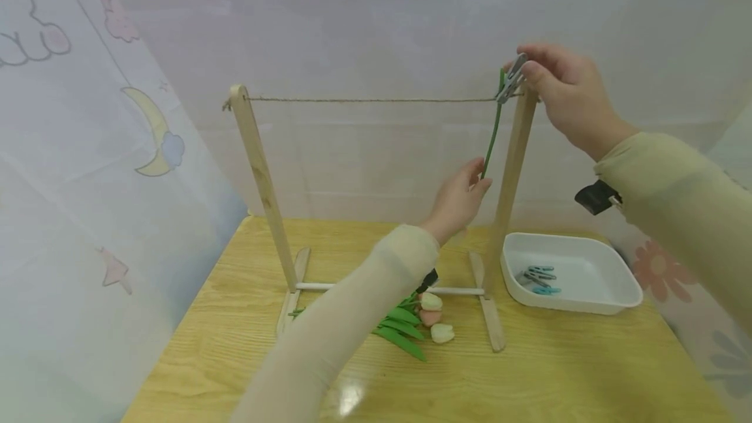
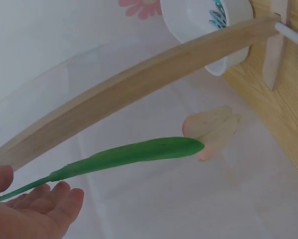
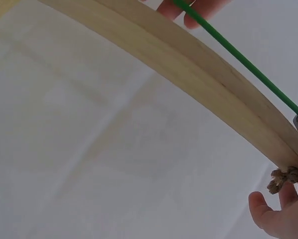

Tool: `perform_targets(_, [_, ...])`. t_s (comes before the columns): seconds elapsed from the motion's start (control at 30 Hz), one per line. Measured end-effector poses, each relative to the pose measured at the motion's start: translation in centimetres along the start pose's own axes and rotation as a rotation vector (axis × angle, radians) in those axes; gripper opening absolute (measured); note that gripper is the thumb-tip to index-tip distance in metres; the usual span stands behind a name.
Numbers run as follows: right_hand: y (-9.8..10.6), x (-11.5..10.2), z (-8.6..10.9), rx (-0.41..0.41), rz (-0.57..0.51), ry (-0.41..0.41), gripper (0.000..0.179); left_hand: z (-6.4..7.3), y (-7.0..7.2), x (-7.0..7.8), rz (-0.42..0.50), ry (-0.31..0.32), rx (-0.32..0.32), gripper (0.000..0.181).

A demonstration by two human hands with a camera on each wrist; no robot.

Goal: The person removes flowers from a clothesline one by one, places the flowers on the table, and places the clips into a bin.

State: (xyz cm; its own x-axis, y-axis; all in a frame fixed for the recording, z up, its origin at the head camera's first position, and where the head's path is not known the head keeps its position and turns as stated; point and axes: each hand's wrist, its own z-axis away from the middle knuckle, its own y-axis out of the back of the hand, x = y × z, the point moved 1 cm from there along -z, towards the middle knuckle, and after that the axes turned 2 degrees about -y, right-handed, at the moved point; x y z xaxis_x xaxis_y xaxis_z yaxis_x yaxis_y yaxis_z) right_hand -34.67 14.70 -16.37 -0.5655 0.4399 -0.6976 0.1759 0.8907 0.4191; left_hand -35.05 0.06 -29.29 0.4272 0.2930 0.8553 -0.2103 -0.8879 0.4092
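Observation:
An artificial tulip hangs head down, its green stem (image 1: 493,132) crossing the twine (image 1: 376,100) near the right post. My left hand (image 1: 458,201) holds the stem lower down between thumb and fingers. In the left wrist view, the leaf (image 2: 134,152) and pale pink bloom (image 2: 211,130) extend beyond that hand (image 2: 34,214). My right hand (image 1: 566,93) pinches a grey clothespin (image 1: 513,78) at the top of the stem, with its jaws at the twine. In the right wrist view, the right hand (image 3: 283,214) is partly cut off beside the twine's knot (image 3: 283,179).
A wooden frame with left post (image 1: 261,181) and right post (image 1: 514,175) stands on the table (image 1: 446,384). More tulips (image 1: 405,325) lie beneath it, partly behind my left sleeve. A white basin (image 1: 593,273) at the right contains several clothespins (image 1: 540,276).

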Motion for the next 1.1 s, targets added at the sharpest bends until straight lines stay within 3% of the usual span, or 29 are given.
perform_targets(0.3, [0.0, 0.0, 0.1, 0.044, -0.015, -0.014, 0.026, 0.1, -0.2, 0.5, 0.109, -0.001, 0.091, 0.033])
perform_targets(0.57, [0.0, 0.0, 0.1, 0.117, -0.078, -0.037, 0.016, 0.4, 0.2, 0.6, 0.216, 0.017, 0.078, 0.024])
perform_targets(0.63, [0.0, -0.1, 0.2, 0.134, -0.112, -0.042, 0.015, 0.4, 0.3, 0.6, 0.221, 0.020, 0.078, 0.022])
perform_targets(0.87, [0.4, -0.9, 0.2, 0.172, -0.429, -0.008, 0.011, 0.7, 0.8, 0.1, 0.217, 0.047, 0.064, 0.016])
perform_targets(1.1, [1.1, -1.0, 1.2, 0.180, -0.441, 0.043, 0.014, 1.9, 1.6, -0.8, 0.234, 0.032, 0.049, 0.016])
